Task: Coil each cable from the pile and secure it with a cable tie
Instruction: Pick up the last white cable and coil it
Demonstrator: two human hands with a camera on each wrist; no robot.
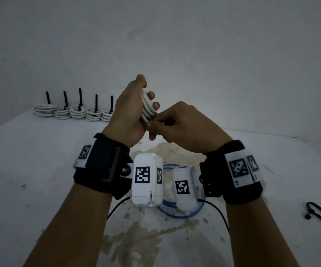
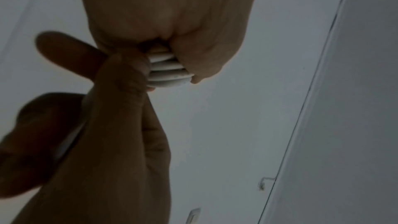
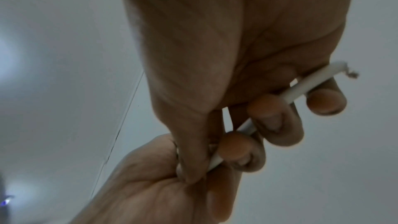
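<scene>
Five tied white coils [image 1: 75, 112] line the tabletop's far left edge, while the left hand [image 1: 128, 110] grips a sixth white coil [image 1: 147, 106], the right hand [image 1: 182, 128] pinching its loose end [image 3: 286, 96], untied, a blue cable [image 1: 180, 212] waiting.

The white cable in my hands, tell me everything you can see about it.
The white cable looks like smooth round plastic-sheathed cord, wound into a tight stack of loops held up above the table. The left hand grips the coil, fingers curled round it. The right hand holds its loose end, which the right wrist view shows running under the curled fingers, frayed at the tip. No tie is visible on it.
</scene>
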